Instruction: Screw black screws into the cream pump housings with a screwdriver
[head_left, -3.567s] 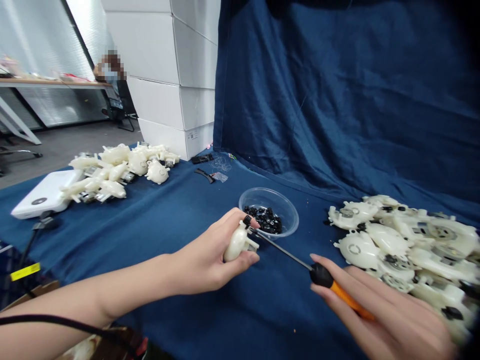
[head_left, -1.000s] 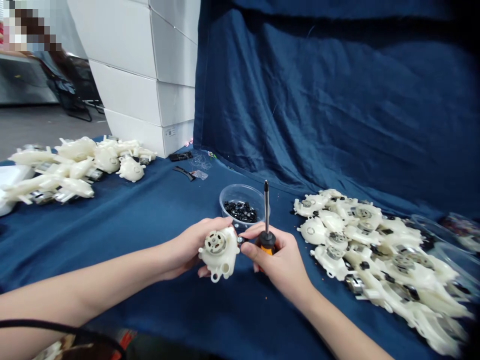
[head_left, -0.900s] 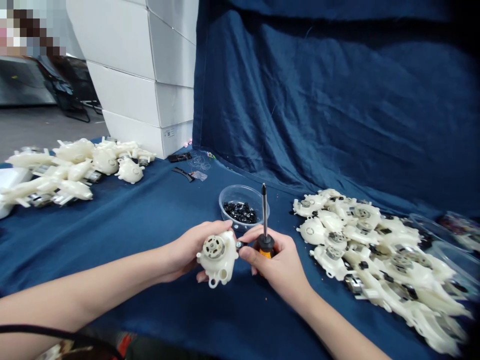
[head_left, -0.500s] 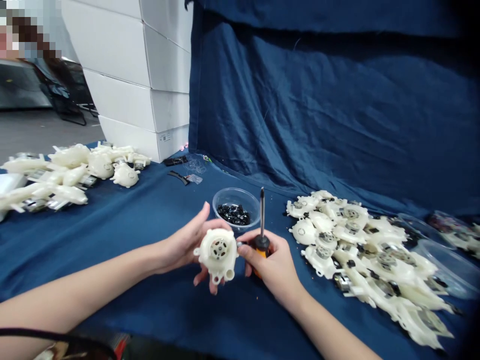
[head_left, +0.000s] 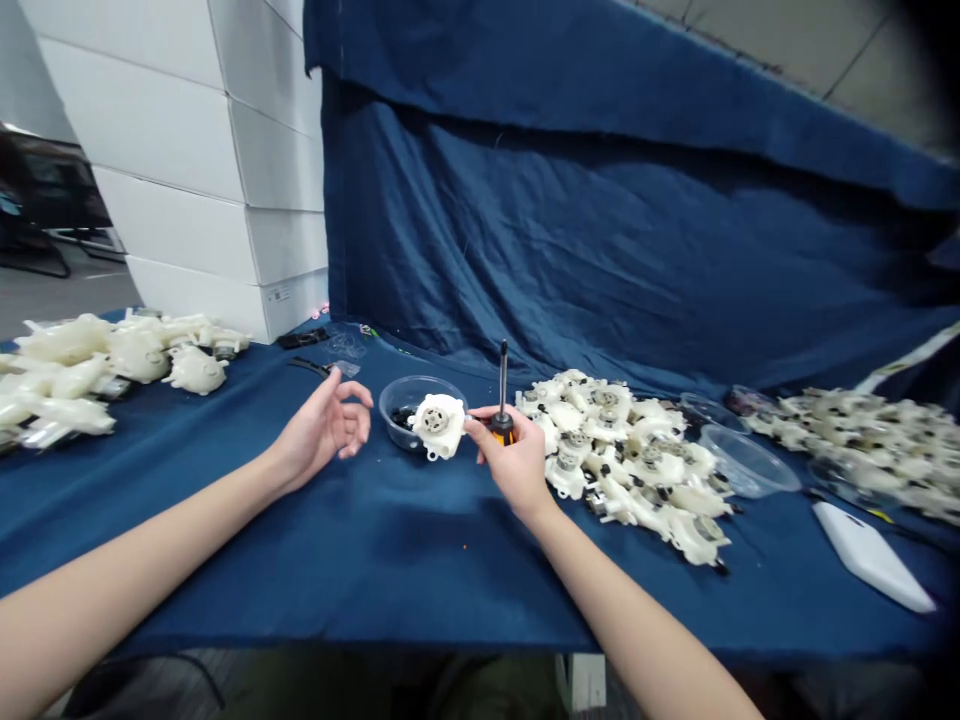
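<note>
My right hand (head_left: 514,455) grips a screwdriver (head_left: 502,428) with an orange and black handle, its shaft pointing up. The same hand pinches the edge of a cream plastic motor housing (head_left: 448,440), whose round slotted metal face is turned toward me. My left hand (head_left: 324,430) is off to the left, holding nothing, with its fingers apart and loosely curled. Behind the housing stands a clear round bowl (head_left: 390,388) with small black parts (head_left: 401,414) in it, partly covered by the housing.
A pile of similar housings (head_left: 645,455) lies to the right, and another pile (head_left: 71,365) at the left. Further right are clear plastic lids (head_left: 750,462), more parts (head_left: 877,430) and a white phone-like object (head_left: 870,560). White boxes (head_left: 184,225) are stacked at the back left.
My left hand has let go of the housing and moved away to the left. The housing now stays in my right hand with the screwdriver. The view has swung right and tilted.
</note>
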